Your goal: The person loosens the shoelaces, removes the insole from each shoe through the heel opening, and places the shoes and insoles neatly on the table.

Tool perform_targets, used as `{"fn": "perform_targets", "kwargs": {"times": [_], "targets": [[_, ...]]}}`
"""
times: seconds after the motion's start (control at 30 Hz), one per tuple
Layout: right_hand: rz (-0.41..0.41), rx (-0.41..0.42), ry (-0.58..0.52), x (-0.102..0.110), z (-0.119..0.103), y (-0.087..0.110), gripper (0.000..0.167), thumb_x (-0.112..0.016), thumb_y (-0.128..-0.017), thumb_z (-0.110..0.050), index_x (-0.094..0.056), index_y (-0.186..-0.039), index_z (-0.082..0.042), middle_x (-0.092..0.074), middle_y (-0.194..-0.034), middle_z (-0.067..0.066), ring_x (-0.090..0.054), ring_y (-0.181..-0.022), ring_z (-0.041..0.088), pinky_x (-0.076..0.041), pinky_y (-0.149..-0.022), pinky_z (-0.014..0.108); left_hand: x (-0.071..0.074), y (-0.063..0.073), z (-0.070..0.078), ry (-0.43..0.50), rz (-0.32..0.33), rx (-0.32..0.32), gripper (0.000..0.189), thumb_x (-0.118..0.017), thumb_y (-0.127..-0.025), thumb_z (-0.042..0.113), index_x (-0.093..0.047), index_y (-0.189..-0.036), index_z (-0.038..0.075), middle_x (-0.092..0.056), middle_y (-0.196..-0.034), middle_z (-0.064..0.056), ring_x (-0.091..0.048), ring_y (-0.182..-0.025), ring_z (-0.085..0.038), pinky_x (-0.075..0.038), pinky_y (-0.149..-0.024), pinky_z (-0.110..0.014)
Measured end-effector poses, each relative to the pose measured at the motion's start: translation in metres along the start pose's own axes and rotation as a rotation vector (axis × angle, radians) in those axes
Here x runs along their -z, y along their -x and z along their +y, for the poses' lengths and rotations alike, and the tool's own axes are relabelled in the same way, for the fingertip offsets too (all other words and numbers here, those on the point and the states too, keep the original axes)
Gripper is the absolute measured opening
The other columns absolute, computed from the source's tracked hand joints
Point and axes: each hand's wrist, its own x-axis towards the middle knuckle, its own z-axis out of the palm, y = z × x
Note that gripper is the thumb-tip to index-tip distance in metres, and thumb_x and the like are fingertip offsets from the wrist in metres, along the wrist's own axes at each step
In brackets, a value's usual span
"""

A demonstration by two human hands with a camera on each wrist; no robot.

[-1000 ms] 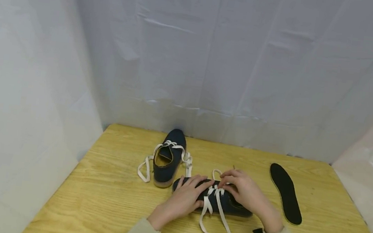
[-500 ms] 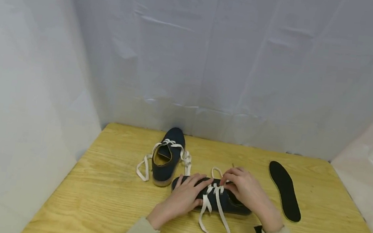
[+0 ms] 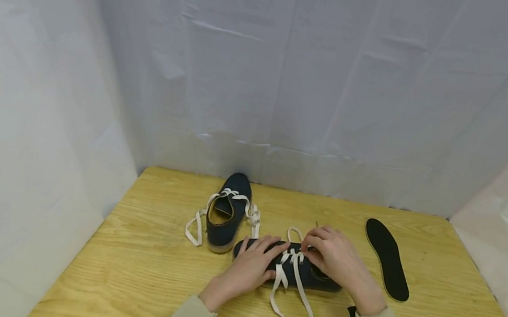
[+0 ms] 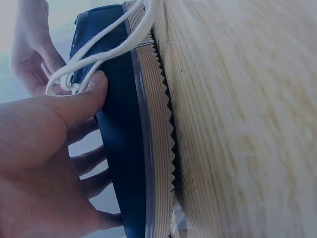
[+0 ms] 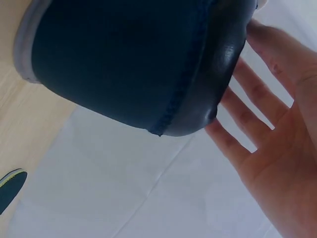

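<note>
Head view: gripping the navy sneaker (image 3: 311,280) across its front, on the surface (image 3: 140,271), with the left hand (image 3: 247,271), fingers wide; apparently pinching the white lace (image 3: 305,297) with the right hand (image 3: 341,264), fingers narrow, just shifting slightly heelward, probably still threading. Left wrist view: bracing with the thumb (image 4: 91,94) beside the lace. Right wrist view: spreading the remaining fingers (image 5: 247,121) beside the collar (image 5: 218,64), hiding the pinch.
</note>
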Motion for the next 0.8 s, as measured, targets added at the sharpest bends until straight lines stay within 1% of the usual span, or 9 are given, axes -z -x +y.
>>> {"fn": "perform_targets", "kwargs": {"times": [0.07, 0.17, 0.3, 0.4, 0.53, 0.6, 0.67, 0.77, 0.8], "targets": [[-0.01, 0.009, 0.027, -0.001, -0.001, 0.0, 0.017, -0.087, -0.081, -0.017, -0.072, -0.089, -0.02, -0.069, -0.097, -0.003, -0.063, -0.089, 0.018, -0.056, -0.074, 0.034, 0.0, 0.0, 0.0, -0.002, 0.0, 0.002, 0.067, -0.068, -0.099, 0.027, -0.038, -0.158, 0.025, -0.037, -0.16, -0.008, -0.032, -0.149, -0.029, -0.022, -0.116, -0.068], [-0.018, 0.032, 0.048, -0.003, -0.003, -0.001, 0.017, -0.084, -0.084, -0.014, -0.068, -0.089, -0.017, -0.067, -0.097, -0.002, -0.061, -0.084, 0.018, -0.055, -0.074, 0.035, 0.0, 0.0, 0.001, -0.008, 0.0, 0.004, 0.067, -0.068, -0.099, 0.027, -0.038, -0.158, 0.025, -0.037, -0.16, -0.007, -0.032, -0.149, -0.028, -0.023, -0.116, -0.068], [-0.022, 0.064, 0.008, -0.007, -0.007, -0.003, 0.018, -0.08, -0.084, -0.01, -0.063, -0.086, -0.016, -0.065, -0.102, 0.001, -0.061, -0.086, 0.017, -0.056, -0.079, 0.036, 0.001, 0.0, 0.002, -0.019, 0.003, 0.005, 0.066, -0.068, -0.098, 0.027, -0.039, -0.158, 0.025, -0.038, -0.16, -0.006, -0.032, -0.149, -0.028, -0.023, -0.116, -0.068], [-0.031, 0.071, -0.036, -0.01, -0.009, -0.003, 0.022, -0.08, -0.082, -0.01, -0.06, -0.082, -0.018, -0.064, -0.105, 0.002, -0.062, -0.092, 0.017, -0.056, -0.091, 0.042, 0.002, 0.0, 0.003, -0.025, 0.003, 0.004, 0.066, -0.069, -0.098, 0.027, -0.039, -0.157, 0.025, -0.038, -0.159, -0.006, -0.033, -0.149, -0.028, -0.024, -0.115, -0.068], [-0.041, 0.06, -0.074, -0.011, -0.01, -0.002, 0.023, -0.08, -0.081, -0.009, -0.059, -0.081, -0.019, -0.063, -0.105, 0.001, -0.061, -0.094, 0.017, -0.051, -0.102, 0.049, 0.001, 0.0, 0.004, -0.03, 0.0, 0.009, 0.067, -0.069, -0.098, 0.028, -0.039, -0.157, 0.025, -0.038, -0.159, -0.005, -0.033, -0.149, -0.028, -0.024, -0.115, -0.067], [-0.054, 0.059, -0.088, -0.009, -0.013, -0.003, 0.021, -0.079, -0.082, -0.011, -0.06, -0.082, -0.02, -0.064, -0.106, 0.0, -0.061, -0.094, 0.017, -0.054, -0.096, 0.043, 0.001, 0.001, 0.004, -0.033, -0.002, 0.012, 0.067, -0.069, -0.098, 0.028, -0.039, -0.158, 0.026, -0.038, -0.16, -0.005, -0.033, -0.149, -0.027, -0.024, -0.116, -0.067], [-0.074, 0.063, -0.141, -0.007, -0.017, -0.005, 0.02, -0.079, -0.083, -0.011, -0.061, -0.084, -0.02, -0.065, -0.108, 0.001, -0.062, -0.096, 0.017, -0.056, -0.088, 0.036, 0.002, 0.001, 0.004, -0.037, 0.0, 0.012, 0.066, -0.068, -0.098, 0.029, -0.039, -0.158, 0.025, -0.038, -0.16, -0.006, -0.033, -0.149, -0.028, -0.024, -0.116, -0.067], [-0.084, 0.059, -0.205, -0.006, -0.023, -0.008, 0.014, -0.078, -0.088, -0.013, -0.065, -0.091, -0.02, -0.065, -0.11, 0.0, -0.063, -0.095, 0.016, -0.054, -0.073, 0.028, 0.003, 0.002, 0.003, -0.045, 0.005, 0.01, 0.063, -0.067, -0.099, 0.028, -0.042, -0.156, 0.022, -0.038, -0.16, -0.007, -0.033, -0.148, -0.029, -0.024, -0.115, -0.068], [-0.08, 0.05, -0.218, -0.006, -0.024, -0.008, 0.014, -0.078, -0.088, -0.013, -0.067, -0.093, -0.019, -0.065, -0.111, 0.0, -0.063, -0.096, 0.016, -0.054, -0.073, 0.028, 0.003, 0.002, 0.003, -0.042, 0.005, 0.009, 0.062, -0.067, -0.099, 0.028, -0.042, -0.156, 0.022, -0.038, -0.159, -0.007, -0.033, -0.148, -0.029, -0.024, -0.115, -0.068]]}}
